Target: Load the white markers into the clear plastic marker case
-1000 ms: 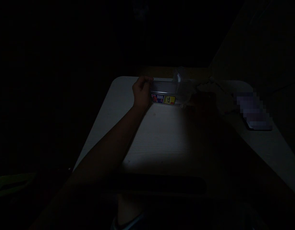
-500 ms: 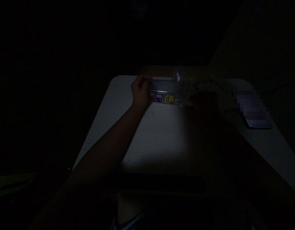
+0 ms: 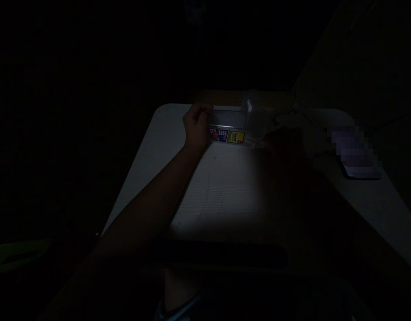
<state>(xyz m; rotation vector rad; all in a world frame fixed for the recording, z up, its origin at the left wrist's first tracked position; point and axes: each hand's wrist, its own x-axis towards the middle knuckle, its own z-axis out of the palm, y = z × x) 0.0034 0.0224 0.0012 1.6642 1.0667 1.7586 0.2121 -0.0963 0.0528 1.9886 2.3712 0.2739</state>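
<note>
A clear plastic box (image 3: 227, 117) lies lengthwise near the far edge of the table, with a yellow and dark-blue printed label (image 3: 227, 136) along its near side. My left hand (image 3: 196, 127) is closed around the box's left end, thumb and fingers gripping it. At its right end, thin crumpled clear plastic film (image 3: 254, 118) stands up and bunches. My right hand (image 3: 284, 145) is in deep shadow beside that film; its fingers are too dark to make out.
The white table (image 3: 222, 178) has rounded far corners. A phone-like slab (image 3: 355, 154), its face pixelated, lies on the right side. Thin dark marks, possibly cord or shadow, show behind my right hand. Something green (image 3: 20, 254) is low at the left.
The film at the box's right end has shifted slightly and bunches more at its lower corner. My left hand keeps its hold; my right hand has barely moved.
</note>
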